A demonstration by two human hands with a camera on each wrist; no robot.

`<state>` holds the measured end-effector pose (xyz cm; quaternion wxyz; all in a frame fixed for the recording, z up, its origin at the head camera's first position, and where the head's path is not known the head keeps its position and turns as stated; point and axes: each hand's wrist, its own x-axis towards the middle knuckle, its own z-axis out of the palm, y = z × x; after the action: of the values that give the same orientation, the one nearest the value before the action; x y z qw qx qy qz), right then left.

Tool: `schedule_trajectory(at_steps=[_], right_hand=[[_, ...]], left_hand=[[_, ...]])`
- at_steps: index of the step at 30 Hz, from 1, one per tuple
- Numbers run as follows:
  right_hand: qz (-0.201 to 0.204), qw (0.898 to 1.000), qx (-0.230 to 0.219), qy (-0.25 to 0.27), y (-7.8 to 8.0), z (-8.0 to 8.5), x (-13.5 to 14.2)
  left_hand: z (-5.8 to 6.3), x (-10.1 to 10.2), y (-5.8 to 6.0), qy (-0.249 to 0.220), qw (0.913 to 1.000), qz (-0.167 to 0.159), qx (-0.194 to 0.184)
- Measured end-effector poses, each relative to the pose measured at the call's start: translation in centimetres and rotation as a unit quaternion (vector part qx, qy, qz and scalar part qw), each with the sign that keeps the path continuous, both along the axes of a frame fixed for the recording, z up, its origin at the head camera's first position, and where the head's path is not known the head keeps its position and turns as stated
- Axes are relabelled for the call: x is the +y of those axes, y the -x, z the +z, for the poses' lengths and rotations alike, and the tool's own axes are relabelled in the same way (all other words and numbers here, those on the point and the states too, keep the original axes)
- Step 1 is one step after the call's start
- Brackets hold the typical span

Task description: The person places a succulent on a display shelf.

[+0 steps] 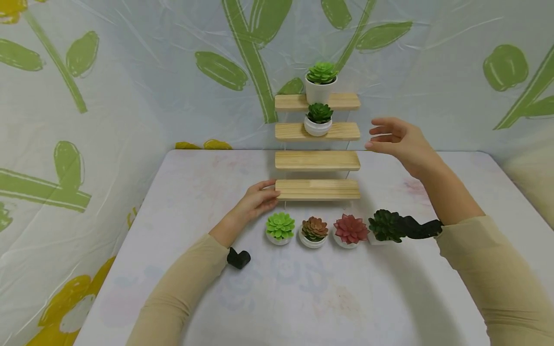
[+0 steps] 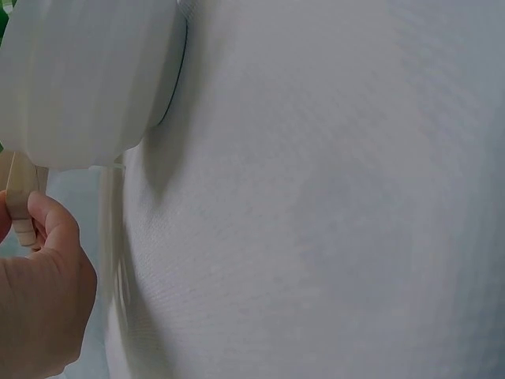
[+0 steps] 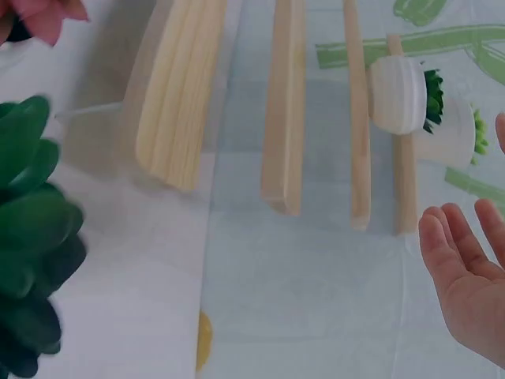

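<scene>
My left hand (image 1: 258, 199) pinches the left end of the lowest wooden shelf (image 1: 318, 190) of a stepped plant stand; the left wrist view shows thumb and fingers on either side of the board's end (image 2: 21, 189). To the right of the upper shelves, my right hand (image 1: 400, 142) hangs in the air, fingers loosely bent and apart from the stand. A bright green potted succulent (image 1: 321, 84) stands on the top shelf (image 1: 346, 101). Below it, a dark green succulent in a round white pot (image 1: 318, 126) sits on the second shelf (image 1: 346, 131).
Before the stand, a row of white-potted succulents lines the table (image 1: 298, 298): light green (image 1: 280, 227), brown (image 1: 314, 230), red (image 1: 350, 229) and dark green (image 1: 383, 226). My right wrist's black strap (image 1: 417, 227) overlaps the last one. Behind hangs a leaf-patterned sheet (image 1: 173, 96).
</scene>
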<state>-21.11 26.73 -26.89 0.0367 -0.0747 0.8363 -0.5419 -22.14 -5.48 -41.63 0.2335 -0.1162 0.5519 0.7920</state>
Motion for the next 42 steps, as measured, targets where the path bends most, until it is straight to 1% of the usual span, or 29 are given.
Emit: schedule_trajectory(at_steps=[7,12,17,22,28,34,37,42], right_hand=[[-0.005,1.0,0.005,-0.003,-1.8,-0.5,1.7],[-0.006,0.999,0.013,-0.031,-2.8,-0.9,2.7],[0.016,0.999,0.036,-0.037,-4.0,-1.3,3.4],[0.045,0.998,0.05,-0.011,-5.2,-1.7,4.1],[0.06,0.996,0.05,0.034,-6.4,-2.5,5.5],[0.093,0.99,0.049,0.099,-7.4,-3.6,6.7],[0.107,0.987,0.048,0.109,-7.8,-4.1,7.1],[0.131,0.985,0.052,0.099,-8.4,-4.8,7.8]], left_hand=[[-0.1,0.0,0.0,0.003,1.0,0.002,-0.003],[-0.2,0.0,0.1,0.0,1.0,0.0,-0.004],[-0.2,0.1,0.1,-0.004,1.0,0.001,-0.003],[-0.1,0.1,0.0,-0.004,1.0,0.003,-0.003],[-0.2,0.0,0.2,-0.008,1.0,0.002,-0.005],[-0.3,-0.1,0.2,-0.011,0.9999,-0.001,-0.005],[-0.2,-0.1,0.2,-0.01,0.9999,-0.002,-0.001],[-0.2,0.0,0.1,-0.009,0.9999,-0.005,-0.001]])
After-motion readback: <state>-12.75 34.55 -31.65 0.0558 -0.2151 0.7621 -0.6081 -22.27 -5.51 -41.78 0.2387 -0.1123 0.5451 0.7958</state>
